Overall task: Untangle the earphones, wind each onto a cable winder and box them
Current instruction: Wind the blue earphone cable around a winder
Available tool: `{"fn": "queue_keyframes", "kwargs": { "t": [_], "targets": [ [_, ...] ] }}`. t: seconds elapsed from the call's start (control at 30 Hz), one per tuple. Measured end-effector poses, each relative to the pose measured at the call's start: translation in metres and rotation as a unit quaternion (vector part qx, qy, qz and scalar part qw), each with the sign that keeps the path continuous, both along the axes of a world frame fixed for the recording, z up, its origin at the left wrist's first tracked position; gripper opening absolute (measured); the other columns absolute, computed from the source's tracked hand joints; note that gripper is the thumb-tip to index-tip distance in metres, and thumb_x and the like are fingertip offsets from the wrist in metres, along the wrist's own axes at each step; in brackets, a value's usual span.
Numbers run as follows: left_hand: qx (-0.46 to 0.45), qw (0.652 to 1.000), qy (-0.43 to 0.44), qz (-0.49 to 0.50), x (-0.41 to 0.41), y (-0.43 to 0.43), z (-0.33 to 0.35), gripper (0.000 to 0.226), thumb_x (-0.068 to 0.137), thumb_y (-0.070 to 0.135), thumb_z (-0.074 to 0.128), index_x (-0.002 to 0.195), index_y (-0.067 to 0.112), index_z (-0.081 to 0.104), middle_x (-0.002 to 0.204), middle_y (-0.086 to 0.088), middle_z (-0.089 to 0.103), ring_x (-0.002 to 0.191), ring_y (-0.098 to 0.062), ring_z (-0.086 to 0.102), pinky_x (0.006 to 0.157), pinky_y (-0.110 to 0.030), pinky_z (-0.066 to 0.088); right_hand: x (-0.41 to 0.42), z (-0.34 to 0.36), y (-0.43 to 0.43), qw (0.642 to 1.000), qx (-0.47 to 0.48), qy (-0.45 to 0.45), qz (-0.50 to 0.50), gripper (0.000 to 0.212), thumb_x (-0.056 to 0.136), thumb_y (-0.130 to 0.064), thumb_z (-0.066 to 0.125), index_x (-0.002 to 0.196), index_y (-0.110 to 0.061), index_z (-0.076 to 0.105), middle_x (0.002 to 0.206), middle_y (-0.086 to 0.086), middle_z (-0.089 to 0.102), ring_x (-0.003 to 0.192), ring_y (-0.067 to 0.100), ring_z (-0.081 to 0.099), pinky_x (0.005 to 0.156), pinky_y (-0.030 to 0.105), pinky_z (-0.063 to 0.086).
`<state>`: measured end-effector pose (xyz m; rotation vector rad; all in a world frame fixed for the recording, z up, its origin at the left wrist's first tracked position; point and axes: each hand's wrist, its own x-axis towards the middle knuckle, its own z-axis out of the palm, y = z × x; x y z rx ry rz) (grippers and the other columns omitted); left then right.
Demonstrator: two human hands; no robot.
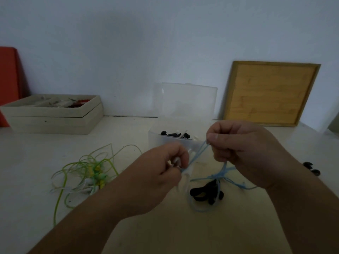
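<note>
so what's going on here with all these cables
A person is handling a blue earphone cable. The left hand pinches it against a white piece, probably a winder; the right hand pinches the strands higher up. A green tangle lies to the left on the table, and the clear box stands open behind the hands.

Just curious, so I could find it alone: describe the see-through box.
Start at the wooden-framed board leaning on the wall. Just left of it stands the clear plastic box, lid up, black pieces inside. The other box, far left, is opaque beige.
</note>
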<state>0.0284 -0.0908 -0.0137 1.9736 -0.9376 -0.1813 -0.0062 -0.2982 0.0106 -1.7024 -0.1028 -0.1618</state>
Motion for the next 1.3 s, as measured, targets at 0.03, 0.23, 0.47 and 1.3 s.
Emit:
{"fn": "queue_keyframes", "kwargs": {
  "t": [0.03, 0.23, 0.47, 1.3],
  "targets": [
    [-0.008, 1.000, 0.006, 0.012, 0.001, 0.002, 0.001, 0.025, 0.091, 0.005, 0.046, 0.083, 0.028, 0.053, 0.061, 0.007, 0.047, 0.056, -0.013, 0.040, 0.051, -0.033, 0.035, -0.002, 0.001, -0.002, 0.997, -0.069, -0.013, -0.021, 0.015, 0.083, -0.019, 0.069, 0.068, -0.014, 0.068, 0.056, 0.002, 0.045, 0.051, 0.013, 0.038, 0.053, 0.027, 0.036],
    [-0.024, 0.998, 0.046, -0.044, -0.003, 0.000, 0.004, 0.020, 0.096, 0.007, 0.044, 0.092, 0.025, 0.053, 0.072, 0.002, 0.059, 0.066, -0.022, 0.048, 0.059, -0.036, 0.041, -0.003, 0.005, -0.001, 0.954, -0.269, -0.092, -0.097, 0.022, 0.089, -0.032, 0.065, 0.069, -0.026, 0.067, 0.052, -0.008, 0.050, 0.049, 0.006, 0.043, 0.049, 0.017, 0.038],
    [-0.079, 0.996, 0.034, -0.035, -0.002, -0.003, 0.001, 0.007, 0.088, 0.021, 0.051, 0.094, 0.024, 0.054, 0.079, -0.011, 0.061, 0.070, -0.032, 0.053, 0.062, -0.040, 0.047, 0.003, -0.004, -0.001, 0.970, -0.217, -0.020, -0.109, 0.032, 0.096, -0.037, 0.055, 0.071, -0.020, 0.066, 0.049, -0.006, 0.041, 0.048, 0.013, 0.037, 0.049, 0.024, 0.035],
    [-0.152, 0.972, -0.050, 0.174, 0.012, 0.001, -0.007, 0.018, 0.094, 0.010, 0.058, 0.094, 0.027, 0.055, 0.081, -0.001, 0.068, 0.073, -0.029, 0.065, 0.070, -0.046, 0.053, -0.010, -0.003, 0.032, 0.974, -0.204, -0.016, 0.100, 0.024, 0.094, -0.033, 0.063, 0.079, -0.016, 0.072, 0.054, -0.004, 0.033, 0.050, 0.013, 0.027, 0.047, 0.022, 0.025]
  ]
}}
